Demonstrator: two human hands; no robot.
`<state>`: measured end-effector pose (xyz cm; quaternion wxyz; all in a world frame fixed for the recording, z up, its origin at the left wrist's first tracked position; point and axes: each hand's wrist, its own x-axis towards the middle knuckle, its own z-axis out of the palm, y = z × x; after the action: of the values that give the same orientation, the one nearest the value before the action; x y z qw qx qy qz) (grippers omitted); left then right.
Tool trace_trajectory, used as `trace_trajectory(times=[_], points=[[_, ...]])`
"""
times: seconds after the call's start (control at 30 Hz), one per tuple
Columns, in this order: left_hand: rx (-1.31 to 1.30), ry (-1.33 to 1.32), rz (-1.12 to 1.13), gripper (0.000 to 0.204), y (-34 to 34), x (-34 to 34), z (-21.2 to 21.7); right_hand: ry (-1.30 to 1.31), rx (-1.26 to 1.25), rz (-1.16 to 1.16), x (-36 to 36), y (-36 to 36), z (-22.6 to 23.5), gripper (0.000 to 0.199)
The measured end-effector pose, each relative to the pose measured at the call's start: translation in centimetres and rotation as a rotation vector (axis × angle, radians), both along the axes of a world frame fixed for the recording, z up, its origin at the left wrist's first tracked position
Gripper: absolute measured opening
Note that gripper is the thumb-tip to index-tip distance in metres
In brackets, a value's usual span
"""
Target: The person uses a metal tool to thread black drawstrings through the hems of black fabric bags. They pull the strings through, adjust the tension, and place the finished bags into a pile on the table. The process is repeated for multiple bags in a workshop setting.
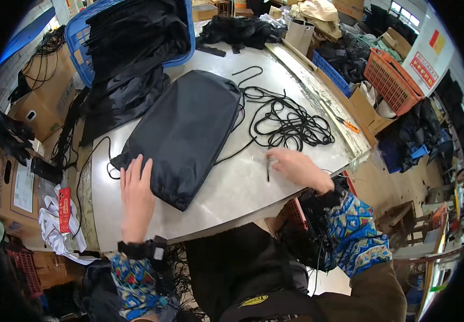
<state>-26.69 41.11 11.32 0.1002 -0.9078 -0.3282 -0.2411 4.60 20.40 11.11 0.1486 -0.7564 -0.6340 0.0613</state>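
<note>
A black fabric bag (pixel 189 126) lies flat and slanted on the pale table. My left hand (pixel 137 196) rests at its near left corner, with fingers stretched out on the cloth and the table beside it. To the right of the bag, my right hand (pixel 301 169) pinches a thin black cord (pixel 268 173), whose short end hangs below the fingertips. A tangled heap of black cord (pixel 291 118) lies just beyond that hand. One strand runs from the heap to the bag's right edge, and another loop shows at the bag's left corner.
A blue plastic basket (pixel 190 43) overflowing with black fabric stands at the far left. More black cloth (pixel 237 32) lies at the back. An orange-handled cutter (pixel 348 125) sits along the right edge. Cardboard boxes (pixel 49 104) flank the left side; an orange crate (pixel 390 80) stands right.
</note>
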Motion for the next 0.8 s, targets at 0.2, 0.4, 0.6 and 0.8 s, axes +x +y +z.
trace_trajectory(times=[0.2,0.4,0.6,0.8], points=[[-1.121,-0.428,-0.199,0.027,-12.2,3.2,0.1,0.436,0.12,0.048,-4.4,-0.7,0.4,0.012],[-1.637,-1.216,-0.228,0.023,-16.5,6.7,-2.5,0.691,0.054,0.084,-9.5,-2.9,2.2,0.014],[-1.65,-1.852,-1.021,0.009,-16.0,0.3,4.7,1.752,0.102,-0.066,-11.0,-5.5,1.8,0.016],[-1.356,-1.19,-0.979,0.016,-15.8,-6.2,9.3,1.299,0.145,0.011,-12.0,-6.5,2.4,0.023]])
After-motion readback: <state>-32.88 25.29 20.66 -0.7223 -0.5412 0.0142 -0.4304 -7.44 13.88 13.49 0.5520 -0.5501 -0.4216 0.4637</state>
